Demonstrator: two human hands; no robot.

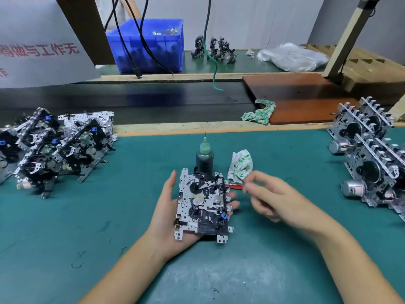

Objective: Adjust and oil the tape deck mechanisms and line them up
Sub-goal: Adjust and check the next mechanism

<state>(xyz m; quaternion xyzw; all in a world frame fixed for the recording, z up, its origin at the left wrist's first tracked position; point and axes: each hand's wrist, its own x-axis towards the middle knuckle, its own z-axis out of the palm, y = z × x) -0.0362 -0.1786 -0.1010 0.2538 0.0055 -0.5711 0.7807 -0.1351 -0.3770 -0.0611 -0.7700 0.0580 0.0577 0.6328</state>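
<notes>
A tape deck mechanism [202, 204], a silver plate with black gears and a small blue part, lies face up on my left hand [166, 218]. The palm and straight fingers are under it, fingertips show past its right edge, and the thumb stands off its left side. My right hand [274, 198] is blurred just right of the mechanism, fingers curled, pinching the end of a small red-handled tool [235, 185] that points at the mechanism's upper right. A dark oil bottle [204, 160] with a green needle tip stands upright just behind the mechanism.
A heap of mechanisms [61, 145] lies on the green mat at the left; a standing row of mechanisms with motors [370, 154] is at the right. A crumpled rag [240, 164] sits beside the bottle. Beyond are a dark conveyor belt [131, 99], a brown board [295, 99] and a blue crate [151, 44].
</notes>
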